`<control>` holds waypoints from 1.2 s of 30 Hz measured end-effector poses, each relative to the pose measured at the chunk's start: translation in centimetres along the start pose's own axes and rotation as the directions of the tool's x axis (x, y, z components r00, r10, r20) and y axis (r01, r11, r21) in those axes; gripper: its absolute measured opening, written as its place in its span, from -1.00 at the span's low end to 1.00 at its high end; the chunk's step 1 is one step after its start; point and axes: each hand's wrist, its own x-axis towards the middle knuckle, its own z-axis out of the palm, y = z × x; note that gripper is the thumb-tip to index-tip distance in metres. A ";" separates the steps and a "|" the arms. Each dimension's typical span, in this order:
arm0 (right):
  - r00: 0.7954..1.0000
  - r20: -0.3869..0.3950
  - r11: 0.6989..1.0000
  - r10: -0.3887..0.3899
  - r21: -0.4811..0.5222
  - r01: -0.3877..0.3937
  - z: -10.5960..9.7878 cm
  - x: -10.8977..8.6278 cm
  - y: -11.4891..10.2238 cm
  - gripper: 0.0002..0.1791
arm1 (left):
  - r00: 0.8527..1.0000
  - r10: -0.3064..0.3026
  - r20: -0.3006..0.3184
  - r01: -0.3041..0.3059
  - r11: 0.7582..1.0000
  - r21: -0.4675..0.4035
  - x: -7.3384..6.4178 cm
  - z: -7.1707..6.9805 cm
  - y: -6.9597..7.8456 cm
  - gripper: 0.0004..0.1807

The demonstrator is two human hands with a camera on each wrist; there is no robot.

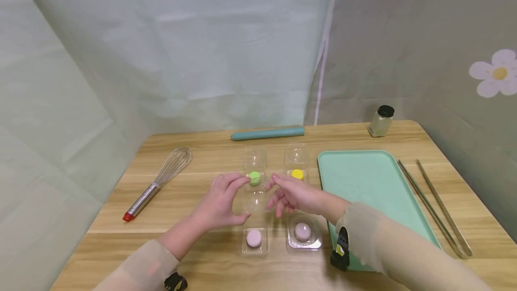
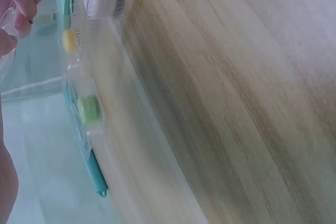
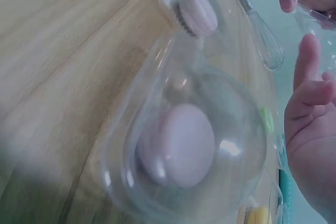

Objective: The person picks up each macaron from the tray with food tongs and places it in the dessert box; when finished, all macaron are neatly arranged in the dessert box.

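Observation:
My left hand (image 1: 224,199) curls its thumb and fingers around the edge of a clear plastic lid (image 1: 255,200). Facing it, my right hand (image 1: 296,195) has loosely spread fingers close to the lid's other side; whether they touch it cannot be told. Below the lid, a pale pink macaron (image 1: 254,238) sits in an uncovered clear box (image 1: 241,249). To its right, another pink macaron (image 3: 181,145) lies under a closed clear dome. Behind the hands are a green macaron (image 1: 254,178) and a yellow macaron (image 1: 297,174), their boxes' lids folded back.
A mint tray (image 1: 361,174) lies under my right forearm, with metal tongs (image 1: 434,201) beyond it. A whisk (image 1: 167,172) lies at left. Along the back are a teal stick-like object (image 1: 268,134) and a black-capped jar (image 1: 381,122).

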 end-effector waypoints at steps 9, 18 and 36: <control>0.992 0.088 0.987 0.095 0.118 -0.105 0.4 0.3 -0.3 -0.14 | 1.000 0.026 -0.016 -0.026 1.000 -0.005 0.0 -0.2 0.0 -0.01; 0.981 0.054 0.970 0.188 0.149 -0.194 1.4 0.4 -0.7 -0.21 | 0.999 0.033 -0.024 -0.033 0.999 -0.019 0.1 -0.1 0.2 -0.03; 0.993 -0.112 0.946 -0.039 -0.325 0.000 0.9 0.3 -0.4 -0.60 | 0.855 -0.344 0.388 0.477 0.814 -0.331 -0.4 -1.1 0.7 0.02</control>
